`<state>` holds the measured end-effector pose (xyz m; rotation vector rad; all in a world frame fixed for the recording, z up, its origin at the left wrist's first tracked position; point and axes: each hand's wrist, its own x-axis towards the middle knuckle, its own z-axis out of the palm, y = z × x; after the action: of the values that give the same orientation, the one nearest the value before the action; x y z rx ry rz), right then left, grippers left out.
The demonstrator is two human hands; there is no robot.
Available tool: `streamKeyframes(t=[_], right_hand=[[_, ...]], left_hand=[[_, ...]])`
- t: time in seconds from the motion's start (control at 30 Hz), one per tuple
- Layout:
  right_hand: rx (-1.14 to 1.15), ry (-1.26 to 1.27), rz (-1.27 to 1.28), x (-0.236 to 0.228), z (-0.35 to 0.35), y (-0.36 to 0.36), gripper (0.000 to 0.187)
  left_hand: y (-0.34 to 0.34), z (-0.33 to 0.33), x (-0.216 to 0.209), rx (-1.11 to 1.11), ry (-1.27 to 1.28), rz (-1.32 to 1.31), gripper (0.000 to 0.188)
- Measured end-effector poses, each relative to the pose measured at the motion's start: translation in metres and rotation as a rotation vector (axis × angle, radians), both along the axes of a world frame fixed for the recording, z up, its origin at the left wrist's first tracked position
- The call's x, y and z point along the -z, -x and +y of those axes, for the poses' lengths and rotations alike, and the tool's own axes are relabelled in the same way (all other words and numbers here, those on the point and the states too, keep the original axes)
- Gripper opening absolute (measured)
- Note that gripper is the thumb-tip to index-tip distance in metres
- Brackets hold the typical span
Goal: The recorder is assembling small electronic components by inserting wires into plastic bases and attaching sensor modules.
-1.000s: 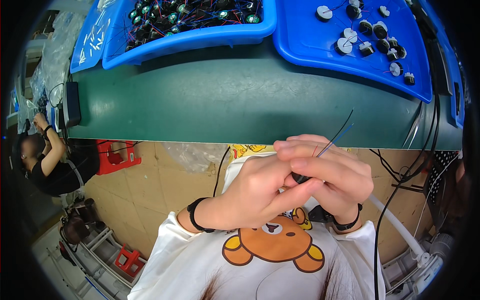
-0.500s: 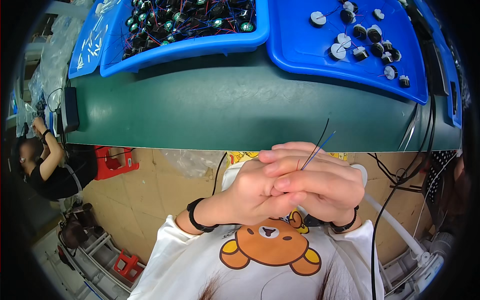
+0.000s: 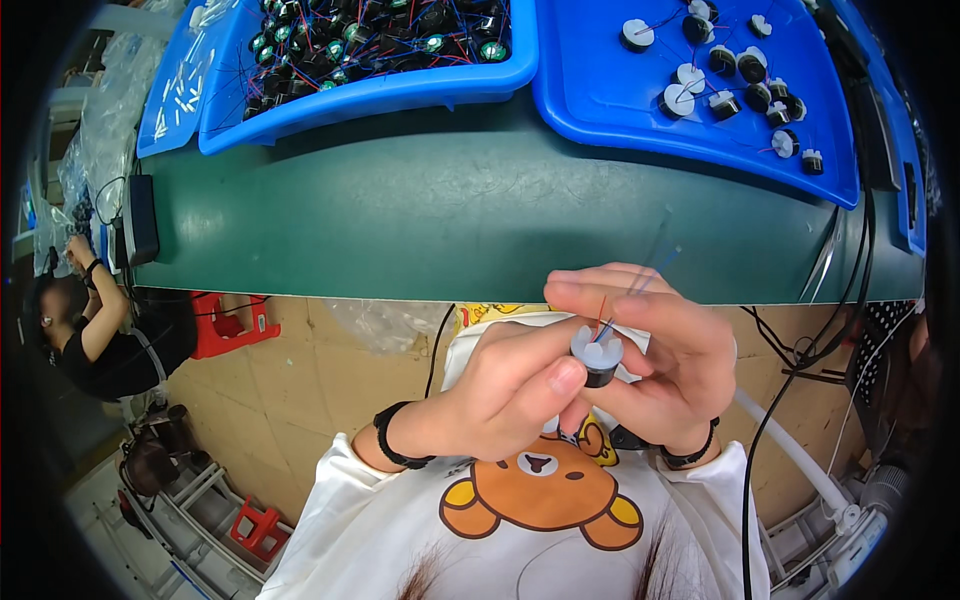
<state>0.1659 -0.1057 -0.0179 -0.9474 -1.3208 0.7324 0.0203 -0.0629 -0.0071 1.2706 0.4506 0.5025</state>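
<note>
Just past the front of my shirt, my left hand pinches a small round black part with a white notched plastic cap between thumb and fingers. Its cap faces up, and thin red, blue and dark wires rise from it, blurred at their ends. Curved around the far right side of the part is my right hand, its fingers stretched out and apart beside the wires. Whether the right thumb touches the part's underside, I cannot tell.
A blue bin heaped with wired black parts stands at the back left of the green table. Right of it, a blue tray holds several capped parts. White slips lie in another tray. Black cables hang at right. A person sits far left.
My hands were closed together over the part, hiding it. Now the right fingers have lifted and spread, and the capped part shows in my left hand.
</note>
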Motion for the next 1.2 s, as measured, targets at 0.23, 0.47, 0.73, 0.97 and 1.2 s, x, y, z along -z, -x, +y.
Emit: streamKeyframes(t=[0.23,0.47,0.73,0.97,1.2], right_hand=[[0.018,-0.056,-0.067,0.0,-0.003,-0.005,0.035],[0.034,-0.067,-0.263,-0.008,-0.005,-0.011,0.032],[0.093,-0.122,-0.329,-0.002,-0.007,-0.008,0.035],[0.129,-0.106,-0.17,0.004,-0.012,-0.008,0.034],[0.169,-0.156,-0.095,0.006,-0.005,-0.01,0.042]], left_hand=[[0.002,0.001,-0.001,0.037,-0.016,-0.007,0.041],[0.002,-0.005,0.006,-0.005,-0.025,-0.032,0.04],[0.002,-0.005,0.001,-0.059,-0.011,0.07,0.035],[0.004,-0.005,-0.006,-0.28,-0.051,0.058,0.022],[0.006,0.009,-0.006,-0.323,-0.474,-0.069,0.029]])
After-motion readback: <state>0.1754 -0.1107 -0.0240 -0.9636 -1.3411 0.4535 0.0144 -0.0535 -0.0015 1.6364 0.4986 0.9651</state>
